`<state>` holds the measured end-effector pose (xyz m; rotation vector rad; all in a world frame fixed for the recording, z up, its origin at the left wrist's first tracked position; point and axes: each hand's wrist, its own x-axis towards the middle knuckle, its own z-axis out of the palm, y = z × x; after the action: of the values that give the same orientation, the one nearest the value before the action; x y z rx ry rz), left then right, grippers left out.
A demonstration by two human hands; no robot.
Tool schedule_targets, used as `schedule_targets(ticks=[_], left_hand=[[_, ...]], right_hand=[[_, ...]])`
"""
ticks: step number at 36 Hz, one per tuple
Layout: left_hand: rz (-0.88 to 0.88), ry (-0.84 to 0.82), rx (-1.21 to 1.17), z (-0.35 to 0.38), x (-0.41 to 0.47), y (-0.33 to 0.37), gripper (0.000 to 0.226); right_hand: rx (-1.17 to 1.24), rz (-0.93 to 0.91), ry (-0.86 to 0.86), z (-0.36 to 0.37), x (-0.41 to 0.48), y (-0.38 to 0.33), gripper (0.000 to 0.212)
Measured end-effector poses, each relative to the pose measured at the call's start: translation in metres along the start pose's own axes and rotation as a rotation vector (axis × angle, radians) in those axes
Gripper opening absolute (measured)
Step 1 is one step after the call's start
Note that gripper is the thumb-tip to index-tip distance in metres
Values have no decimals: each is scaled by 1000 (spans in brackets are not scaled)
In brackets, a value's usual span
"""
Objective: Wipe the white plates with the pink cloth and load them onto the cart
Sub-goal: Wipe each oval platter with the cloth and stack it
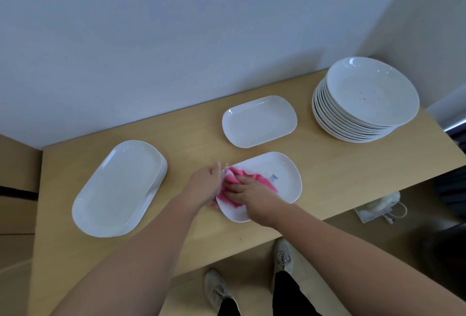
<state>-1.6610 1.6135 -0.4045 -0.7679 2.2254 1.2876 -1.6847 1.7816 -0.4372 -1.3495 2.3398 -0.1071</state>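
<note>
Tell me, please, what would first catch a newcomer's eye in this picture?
The pink cloth stands out, pressed by the right hand onto a white oblong plate near the front edge of the table, while the left hand grips that plate's left rim. A tall stack of round plates sits at the far right corner.

The person wore a pair of pale grey, low-cut, lace-up fabric trainers. The left shoe (pixel 216 288) and the right shoe (pixel 283 256) each had a rounded toe, laces of the same pale tone crossing the top, and a slightly dingy, mottled surface. Above each shoe rose a leg of plain black trousers (pixel 286 290), the hem reaching down to the ankle. The left hand (pixel 204 181) and the right hand (pixel 248 189) were bare, and both forearms were uncovered as far as the lower edge of the view showed them.
</note>
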Motion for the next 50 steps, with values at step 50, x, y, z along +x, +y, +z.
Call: schedule_targets(ticks=[50], left_hand=[[-17, 434, -259, -107, -74, -29, 23]], right_hand=[[1251, 240, 573, -154, -49, 9, 57]])
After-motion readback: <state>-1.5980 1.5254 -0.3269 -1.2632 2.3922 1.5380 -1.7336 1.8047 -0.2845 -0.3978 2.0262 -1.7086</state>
